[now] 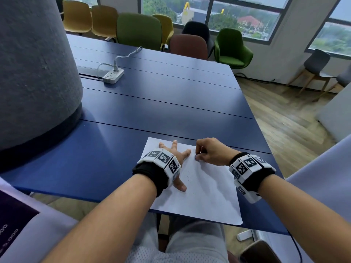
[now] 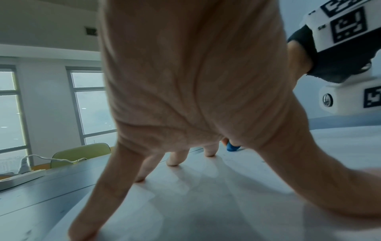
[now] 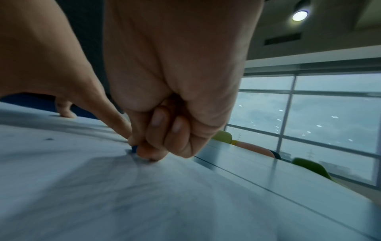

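That little blue nub is pressed onto the paper near its far edge, pinched in your right hand. Your left hand is spread flat, pinning the sheet to the worktop. There's only a few dark specks on it, so I'd guess you've barely started.

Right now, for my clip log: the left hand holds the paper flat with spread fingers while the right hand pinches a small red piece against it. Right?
The piece is blue, not red; the left wrist view shows it. Otherwise correct: left hand spread on the paper, right hand pinching the piece.
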Demonstrator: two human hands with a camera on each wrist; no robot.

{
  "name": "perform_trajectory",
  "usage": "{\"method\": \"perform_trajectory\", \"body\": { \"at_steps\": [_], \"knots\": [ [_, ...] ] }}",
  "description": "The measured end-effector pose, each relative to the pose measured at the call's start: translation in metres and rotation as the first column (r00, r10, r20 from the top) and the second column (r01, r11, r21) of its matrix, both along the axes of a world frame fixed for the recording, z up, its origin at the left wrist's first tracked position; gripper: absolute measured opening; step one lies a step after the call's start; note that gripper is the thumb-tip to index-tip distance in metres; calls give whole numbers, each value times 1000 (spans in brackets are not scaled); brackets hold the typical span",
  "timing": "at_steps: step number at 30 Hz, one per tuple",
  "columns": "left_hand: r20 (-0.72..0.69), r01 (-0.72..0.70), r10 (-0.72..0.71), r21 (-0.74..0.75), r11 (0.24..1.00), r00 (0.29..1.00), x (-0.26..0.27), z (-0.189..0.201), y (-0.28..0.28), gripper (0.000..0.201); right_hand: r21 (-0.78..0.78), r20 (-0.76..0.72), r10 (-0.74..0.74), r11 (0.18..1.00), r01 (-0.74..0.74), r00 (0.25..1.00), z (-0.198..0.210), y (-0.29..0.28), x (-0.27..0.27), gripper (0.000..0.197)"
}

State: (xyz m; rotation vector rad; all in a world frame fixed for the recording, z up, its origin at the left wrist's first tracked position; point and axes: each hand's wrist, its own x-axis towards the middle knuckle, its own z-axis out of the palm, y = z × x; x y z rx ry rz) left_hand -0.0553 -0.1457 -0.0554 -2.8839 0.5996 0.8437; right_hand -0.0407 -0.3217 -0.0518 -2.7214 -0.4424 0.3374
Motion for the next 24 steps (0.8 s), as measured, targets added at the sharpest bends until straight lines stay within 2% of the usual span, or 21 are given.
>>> {"method": "perform_trajectory", "body": {
  "at_steps": [2, 5, 6, 10, 15, 18, 20, 24],
  "knots": [
    [0, 2, -2, 0, 1000, 1000, 0, 0, -1, 133, 33, -21, -5, 999, 6, 1000, -2, -1, -1, 11],
    [-6, -2, 2, -2, 1000, 1000, 1, 0, 0, 134, 13, -181, 118, 993, -118, 976, 1, 2, -11, 11],
    [-8, -3, 3, -2, 1000, 1000, 1, -1, 0, 134, -6, -190, 119, 992, -123, 975, 2, 2, -11, 11],
    [-10, -1, 1, -9, 1000, 1000, 1, -1, 0, 134, -21, -11, -12, 1000, 12, 1000, -1, -1, -4, 13],
    [-9, -7, 7, 0, 1000, 1000, 0, 0, 0, 133, -24, -214, 103, 994, -110, 971, 4, -1, -15, 11],
    [2, -3, 3, -2, 1000, 1000, 0, -1, 0, 133, -28, -66, -9, 1000, 7, 998, 2, -3, -8, 10],
    [1, -4, 4, -4, 1000, 1000, 0, -1, 0, 133, -20, -44, -23, 1000, 23, 999, 0, -2, -11, 10],
    [-17, -12, 12, 5, 1000, 1000, 0, 0, -1, 134, -45, -260, 93, 993, -109, 961, 7, 1, -25, 9]
  ]
}}
